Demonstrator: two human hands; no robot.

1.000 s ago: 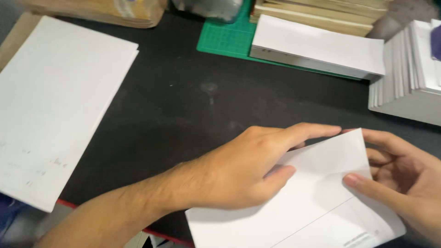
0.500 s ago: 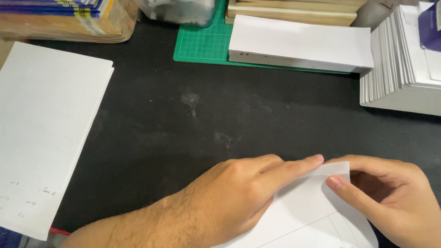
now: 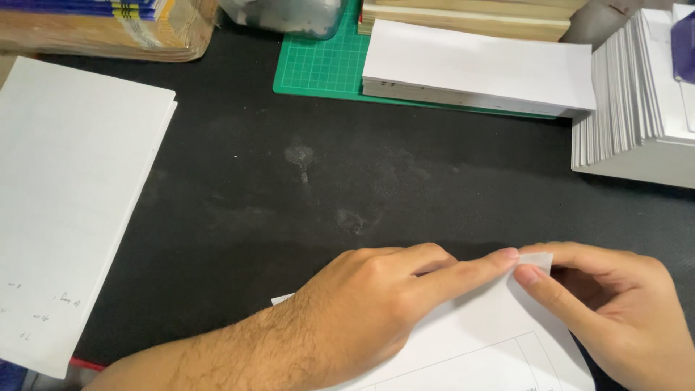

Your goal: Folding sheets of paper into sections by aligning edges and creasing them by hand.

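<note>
A white paper sheet [image 3: 492,340] with thin printed lines lies on the black table surface [image 3: 347,181] at the bottom middle. My left hand [image 3: 376,304] rests flat on it, index finger stretched to the sheet's top right corner. My right hand [image 3: 615,304] pinches that same corner between thumb and fingers. Much of the sheet is hidden under both hands.
A stack of white sheets [image 3: 65,188] lies at the left. A green cutting mat [image 3: 326,65] with a long stack of folded white paper [image 3: 478,65] sits at the back. Leaning white envelopes or cards [image 3: 637,108] stand at the right. A wrapped bundle [image 3: 108,29] is at top left.
The view has shifted so the sheet and hands sit lower in frame. My hands have slid together toward the sheet's top right corner, and my right hand now pinches it.
</note>
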